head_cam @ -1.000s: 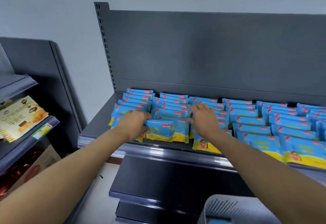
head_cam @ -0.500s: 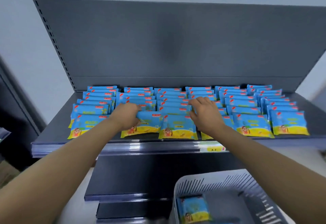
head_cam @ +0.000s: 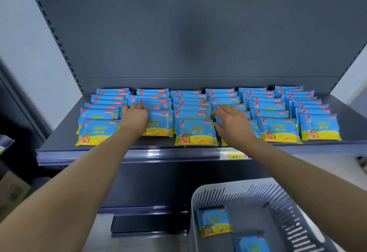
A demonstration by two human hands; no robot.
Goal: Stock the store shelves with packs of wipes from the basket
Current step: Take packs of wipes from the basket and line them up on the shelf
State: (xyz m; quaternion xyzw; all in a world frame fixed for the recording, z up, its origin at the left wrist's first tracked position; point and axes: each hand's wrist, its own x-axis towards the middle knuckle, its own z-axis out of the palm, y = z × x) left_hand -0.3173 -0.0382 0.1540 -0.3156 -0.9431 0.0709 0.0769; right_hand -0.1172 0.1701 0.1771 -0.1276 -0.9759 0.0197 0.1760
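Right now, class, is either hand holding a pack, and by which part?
Neither grips one; left hand and right hand rest open on the shelved packs.

L hand [head_cam: 136, 118]: palm down, fingers reaching fwd, lightly bent.
R hand [head_cam: 232, 125]: palm down, fingers spread, thumb out to the L.
L forearm [head_cam: 79, 174] & R forearm [head_cam: 297, 172]: bare, stretched fwd, hands level w/ each other.

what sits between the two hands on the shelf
Head view: one row of wipes packs lies between the left hand and right hand.
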